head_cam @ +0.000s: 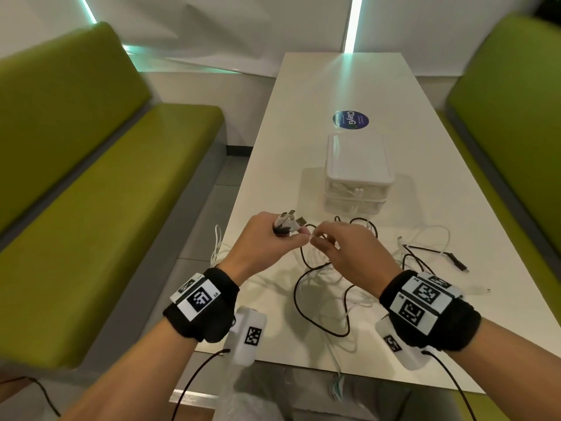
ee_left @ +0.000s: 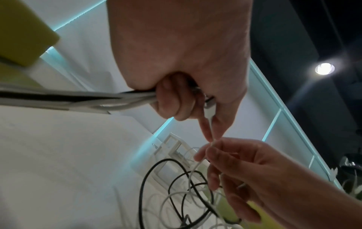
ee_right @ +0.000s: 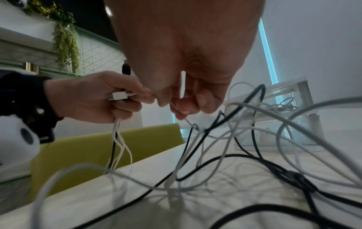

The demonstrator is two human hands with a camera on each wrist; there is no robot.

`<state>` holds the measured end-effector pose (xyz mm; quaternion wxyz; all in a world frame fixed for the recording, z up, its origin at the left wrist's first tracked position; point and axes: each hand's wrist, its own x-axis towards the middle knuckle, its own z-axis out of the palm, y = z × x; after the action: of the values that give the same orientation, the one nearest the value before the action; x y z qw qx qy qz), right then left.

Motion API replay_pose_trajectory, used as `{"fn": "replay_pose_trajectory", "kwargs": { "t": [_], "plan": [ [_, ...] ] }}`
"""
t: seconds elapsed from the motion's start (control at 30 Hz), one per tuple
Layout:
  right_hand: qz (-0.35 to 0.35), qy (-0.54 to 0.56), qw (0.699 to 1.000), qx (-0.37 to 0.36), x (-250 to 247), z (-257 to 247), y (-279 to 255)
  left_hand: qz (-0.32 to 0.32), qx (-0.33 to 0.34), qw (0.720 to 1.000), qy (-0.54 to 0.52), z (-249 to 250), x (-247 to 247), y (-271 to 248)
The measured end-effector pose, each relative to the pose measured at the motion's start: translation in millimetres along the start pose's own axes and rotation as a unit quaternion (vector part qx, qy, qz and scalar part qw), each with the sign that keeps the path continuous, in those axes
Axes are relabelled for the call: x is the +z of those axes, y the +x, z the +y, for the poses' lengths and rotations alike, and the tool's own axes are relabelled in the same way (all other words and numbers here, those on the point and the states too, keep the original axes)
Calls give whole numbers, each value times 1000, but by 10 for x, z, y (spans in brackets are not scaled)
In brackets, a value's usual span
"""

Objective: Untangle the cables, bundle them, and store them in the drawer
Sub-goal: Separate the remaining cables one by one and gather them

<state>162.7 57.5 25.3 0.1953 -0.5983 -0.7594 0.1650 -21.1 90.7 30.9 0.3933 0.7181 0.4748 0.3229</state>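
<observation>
A tangle of black and white cables (head_cam: 331, 284) lies on the white table (head_cam: 425, 165), in front of a small clear two-drawer box (head_cam: 356, 174). My left hand (head_cam: 264, 238) grips a bunch of cable ends (head_cam: 288, 223), their plugs sticking out above the fist; in the right wrist view the same cable ends (ee_right: 119, 96) hang down from it. My right hand (head_cam: 340, 247) pinches a thin white cable (ee_left: 212, 143) just beside the left fingertips; the same white cable (ee_right: 174, 106) runs down into the tangle. Both drawers look closed, with a cable inside.
Green benches (head_cam: 100, 183) flank the table on both sides. A round blue sticker (head_cam: 350, 120) sits behind the drawer box. A black plug end (head_cam: 455, 259) and a white plug (head_cam: 482, 290) lie to the right. Some cables (head_cam: 217, 247) hang over the table's left edge.
</observation>
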Motion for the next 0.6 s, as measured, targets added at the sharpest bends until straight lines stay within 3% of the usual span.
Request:
{"fn": "replay_pose_trajectory", "kwargs": {
  "t": [0.1,0.2,0.43,0.6],
  "plan": [
    [28,24,999,13,-24,7,30,12,-9,996,-90,25,-12,-60],
    [51,22,998,-6,-88,-13,42,-11,24,989,-145,43,10,-97],
    [-25,-52,994,-94,-27,-69,-28,81,77,985,-130,22,146,-47],
    [-119,-22,989,-82,-51,-82,-76,80,31,982,-167,76,243,-66]
  ]
}}
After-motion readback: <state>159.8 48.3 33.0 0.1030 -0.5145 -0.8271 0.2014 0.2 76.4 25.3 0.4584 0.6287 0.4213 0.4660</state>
